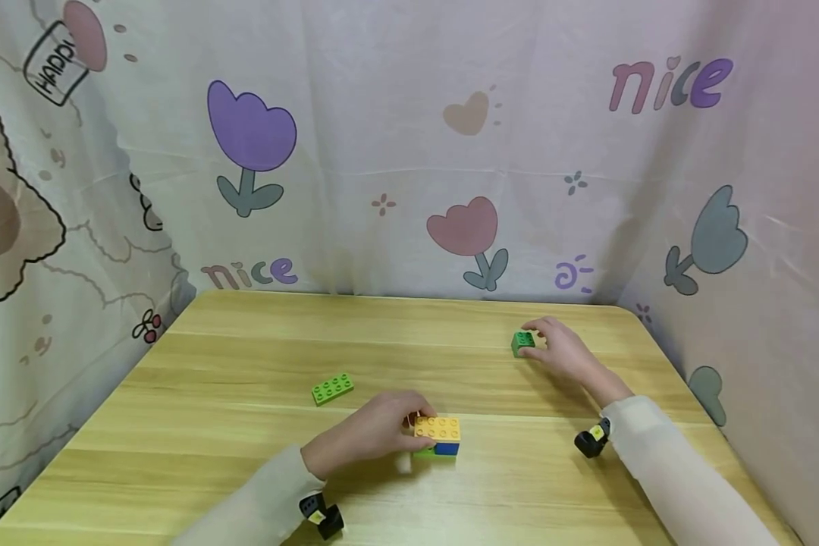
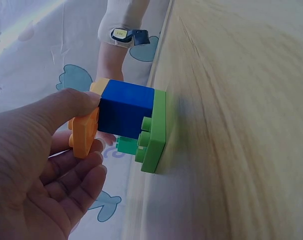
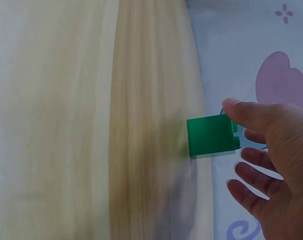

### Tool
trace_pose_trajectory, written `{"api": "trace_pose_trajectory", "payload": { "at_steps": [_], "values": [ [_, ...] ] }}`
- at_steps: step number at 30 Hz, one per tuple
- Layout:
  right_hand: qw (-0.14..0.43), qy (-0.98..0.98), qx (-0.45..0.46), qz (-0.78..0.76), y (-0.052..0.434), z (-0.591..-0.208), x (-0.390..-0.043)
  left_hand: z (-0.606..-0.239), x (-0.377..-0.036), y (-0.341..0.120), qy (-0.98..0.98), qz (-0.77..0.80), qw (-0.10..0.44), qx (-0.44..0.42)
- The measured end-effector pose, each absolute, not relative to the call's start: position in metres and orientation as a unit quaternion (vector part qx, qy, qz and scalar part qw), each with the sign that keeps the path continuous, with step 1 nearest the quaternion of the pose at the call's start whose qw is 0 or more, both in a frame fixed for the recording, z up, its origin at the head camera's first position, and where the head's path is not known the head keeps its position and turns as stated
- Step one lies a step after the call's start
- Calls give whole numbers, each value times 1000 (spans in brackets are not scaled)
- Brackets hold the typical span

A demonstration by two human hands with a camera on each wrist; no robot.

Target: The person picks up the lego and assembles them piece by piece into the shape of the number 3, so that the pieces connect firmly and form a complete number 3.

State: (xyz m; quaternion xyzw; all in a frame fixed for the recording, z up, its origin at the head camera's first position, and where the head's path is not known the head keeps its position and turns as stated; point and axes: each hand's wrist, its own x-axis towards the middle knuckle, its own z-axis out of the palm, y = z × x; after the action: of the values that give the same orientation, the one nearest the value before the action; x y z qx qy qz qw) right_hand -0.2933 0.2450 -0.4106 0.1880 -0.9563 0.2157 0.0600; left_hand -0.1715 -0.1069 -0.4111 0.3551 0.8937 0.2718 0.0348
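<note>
My left hand (image 1: 382,426) pinches the left end of a flat yellow brick (image 1: 444,429) between thumb and fingers. It tops a blue brick (image 2: 125,107), which stands on a flat light-green brick (image 2: 156,135) lying on the table; the yellow end overhangs the blue one. At the back right, my right hand (image 1: 565,350) is around a small green brick (image 1: 522,344) whose studs face up. In the right wrist view, the thumb lies at the top corner of that green brick (image 3: 211,136), the other fingers spread loosely beside it. Part of the forefinger's contact is hidden.
A loose light-green brick (image 1: 332,389) with several studs lies left of the stack. The wooden table (image 1: 246,334) ends at a printed curtain (image 1: 382,152) behind and on both sides. Each wrist wears a small black camera (image 1: 592,438).
</note>
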Motion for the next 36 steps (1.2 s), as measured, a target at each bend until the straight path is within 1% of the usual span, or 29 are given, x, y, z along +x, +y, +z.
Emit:
{"api": "trace_pose_trajectory", "payload": {
  "at_steps": [15, 36],
  "values": [
    [39, -952, 175, 248, 245, -424, -304, -412, -171, -106, 894, 268, 36, 356],
    [57, -945, 182, 266, 245, -429, -300, -412, -171, -106, 895, 266, 31, 356]
  ]
}}
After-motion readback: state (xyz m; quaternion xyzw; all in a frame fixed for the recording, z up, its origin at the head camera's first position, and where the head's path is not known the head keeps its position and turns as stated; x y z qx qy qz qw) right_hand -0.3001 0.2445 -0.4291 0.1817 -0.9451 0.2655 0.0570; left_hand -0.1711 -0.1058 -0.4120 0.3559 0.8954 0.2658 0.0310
